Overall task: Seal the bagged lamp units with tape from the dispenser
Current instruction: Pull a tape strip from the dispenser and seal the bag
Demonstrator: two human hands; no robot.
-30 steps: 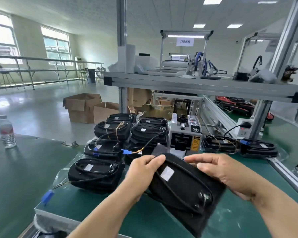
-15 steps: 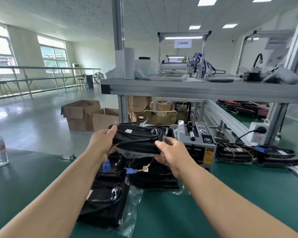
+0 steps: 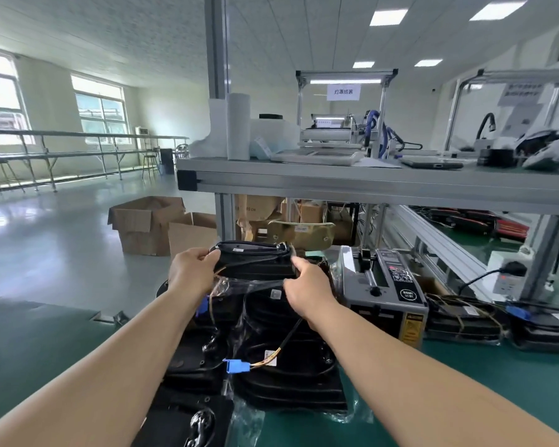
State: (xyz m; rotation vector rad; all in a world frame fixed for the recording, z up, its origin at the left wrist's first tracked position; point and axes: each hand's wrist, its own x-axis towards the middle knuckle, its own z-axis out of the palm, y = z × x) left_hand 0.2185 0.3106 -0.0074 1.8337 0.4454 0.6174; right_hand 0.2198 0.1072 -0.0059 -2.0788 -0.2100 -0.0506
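Both hands, left (image 3: 192, 272) and right (image 3: 307, 285), grip a bagged lamp (image 3: 255, 262) by its ends over the stack (image 3: 281, 366), probably so it lands level; dispenser (image 3: 384, 291) sits just beside.

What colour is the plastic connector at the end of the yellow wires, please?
The connector is blue; head view.

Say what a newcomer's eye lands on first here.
The left hand and right hand grip the ends of a black lamp unit mid-frame, over a pile of bagged units on the green bench. The grey dispenser sits just right of the pile. A blue connector stands out on the pile's front.
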